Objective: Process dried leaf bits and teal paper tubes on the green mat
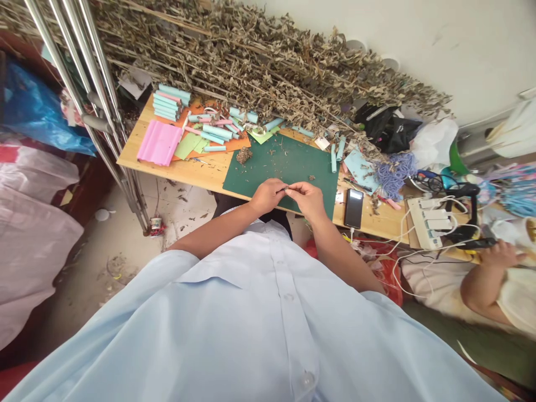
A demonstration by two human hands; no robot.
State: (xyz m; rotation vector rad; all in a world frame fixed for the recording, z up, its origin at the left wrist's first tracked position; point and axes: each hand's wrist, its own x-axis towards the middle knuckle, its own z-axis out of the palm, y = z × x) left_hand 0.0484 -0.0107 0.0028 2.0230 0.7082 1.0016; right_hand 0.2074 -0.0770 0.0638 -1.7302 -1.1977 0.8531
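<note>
My left hand point(268, 195) and my right hand point(307, 199) meet over the near edge of a dark green mat point(288, 162). The fingers of both are pinched together around something small and dark, too small to make out. On the mat's left part sits a brown crumbly clump point(243, 156), with crumbs scattered about it. Rolled blue and pink paper tubes point(215, 134) lie on coloured sheets to the left, beside a folded pink paper point(159, 143).
Dried leafy stalks point(251, 56) lean along the table's back. A phone point(354, 207), purple cords point(393, 174) and a white power strip point(425, 222) with cables are at the right. Another person's hand point(500, 254) rests farther right. Metal poles point(98, 106) stand at the left.
</note>
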